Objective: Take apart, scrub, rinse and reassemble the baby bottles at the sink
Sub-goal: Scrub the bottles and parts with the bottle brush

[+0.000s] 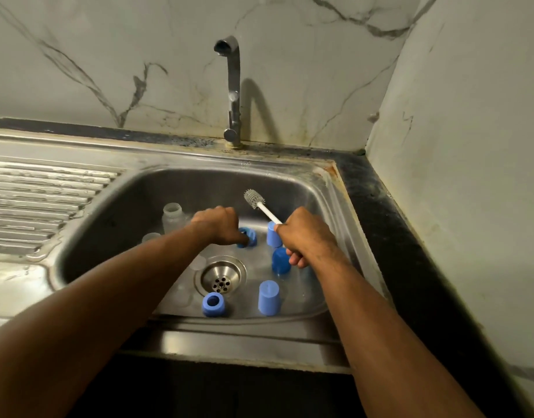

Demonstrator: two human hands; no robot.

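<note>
Steel sink basin (326, 206) set in a dark speckled desk (389, 206), both our hands down inside it among loose bottle parts.

We see our left hand (219, 224) pinching a blue plastic screw ring (250, 236) near the basin's middle, and our right hand (305, 233) curled round the white handle of a grey-bristled bottle brush (261, 205), bristles pointing up toward the back wall of the basin. A clear plastic bottle body (172, 217) stands upright at the left, beside the left wrist. Three blue caps (269, 297) and a second blue ring (213, 303) sit round the round metal drain strainer (220, 277). A ribbed steel drainboard (45, 200) runs off to the left; a chrome tap (234, 92) rises at the back against stained white marble-veined wall tiles (108, 55).
</note>
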